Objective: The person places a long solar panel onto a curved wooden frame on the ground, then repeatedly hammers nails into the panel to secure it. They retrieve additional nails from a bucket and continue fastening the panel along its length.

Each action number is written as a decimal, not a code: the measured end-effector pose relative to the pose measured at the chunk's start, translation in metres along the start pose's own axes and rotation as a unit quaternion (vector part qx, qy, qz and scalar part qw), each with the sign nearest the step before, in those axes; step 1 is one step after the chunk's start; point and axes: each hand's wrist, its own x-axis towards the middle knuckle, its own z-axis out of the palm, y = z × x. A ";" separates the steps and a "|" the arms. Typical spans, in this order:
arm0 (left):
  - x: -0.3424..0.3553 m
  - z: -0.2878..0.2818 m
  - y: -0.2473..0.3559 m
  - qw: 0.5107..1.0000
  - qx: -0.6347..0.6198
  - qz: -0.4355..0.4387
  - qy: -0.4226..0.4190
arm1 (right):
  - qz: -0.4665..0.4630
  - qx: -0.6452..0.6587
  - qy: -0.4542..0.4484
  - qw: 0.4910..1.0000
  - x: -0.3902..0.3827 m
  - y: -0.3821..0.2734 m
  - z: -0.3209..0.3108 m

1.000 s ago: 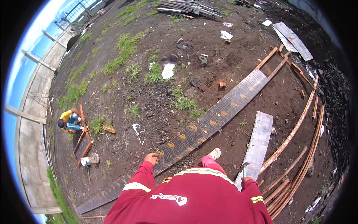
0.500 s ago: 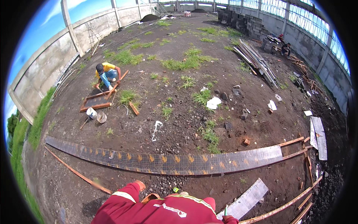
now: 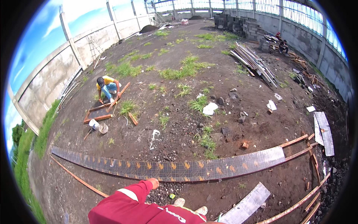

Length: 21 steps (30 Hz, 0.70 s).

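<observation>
Dark, gridded sheeting faces most of the long panel [image 3: 186,173], which lies on the ground crosswise in front of my shoes [image 3: 179,202]. I'd judge the work well along: the facing reaches the left tip, while at the right end two bare wooden rails [image 3: 298,154] stick out past it, the one stretch I see without cover. My left hand [image 3: 153,183] is by the near edge, a bit left of the middle; from here I can't tell whether it touches the panel or whether its fingers are clenched or released. Of my right hand [image 3: 215,223] only a sliver shows at the bottom of the view, beside a thin green handle [image 3: 219,217], so I can't tell its grip. For moving, my near side is the tighter one: pebbles, a small yellow-green object [image 3: 172,196], a loose wooden strip [image 3: 95,188] running in from the left, and to the right a grey sheet [image 3: 246,205] with a curved timber [image 3: 298,205] beyond. The far edge looks roomier, brown soil with stones and grass tufts, running back to a crouching co-worker [image 3: 109,89] beside a wooden frame [image 3: 100,118].
</observation>
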 end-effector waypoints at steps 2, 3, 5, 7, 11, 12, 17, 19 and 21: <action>0.003 -0.007 0.042 0.990 -0.119 -0.003 -0.074 | 0.005 -0.004 -0.007 1.000 0.018 0.007 0.002; 0.002 -0.007 0.062 0.987 -0.142 -0.014 -0.072 | 0.009 -0.005 -0.010 1.000 0.026 0.015 0.006; 0.000 -0.009 0.090 0.993 -0.059 0.094 -0.025 | 0.018 -0.010 -0.012 1.000 0.035 0.039 0.012; 0.001 -0.011 0.102 0.989 -0.090 0.090 -0.070 | 0.023 -0.004 -0.014 1.000 0.023 0.077 0.026; 0.022 -0.004 0.100 0.990 -0.100 0.095 -0.022 | 0.050 0.137 -0.004 0.989 -0.036 0.105 0.034; 0.034 0.001 0.098 0.989 -0.120 0.081 -0.018 | 0.052 0.222 -0.016 0.974 -0.055 0.100 0.025; 0.106 0.040 0.097 0.993 -0.054 0.090 -0.059 | -0.124 0.326 0.142 0.927 -0.138 0.056 0.011; 0.137 0.067 0.102 0.993 -0.038 0.087 -0.070 | -0.063 0.460 0.051 0.884 -0.132 0.045 0.025; 0.173 0.100 0.108 0.990 -0.020 0.131 -0.047 | -0.074 0.470 0.063 0.877 -0.100 0.038 0.048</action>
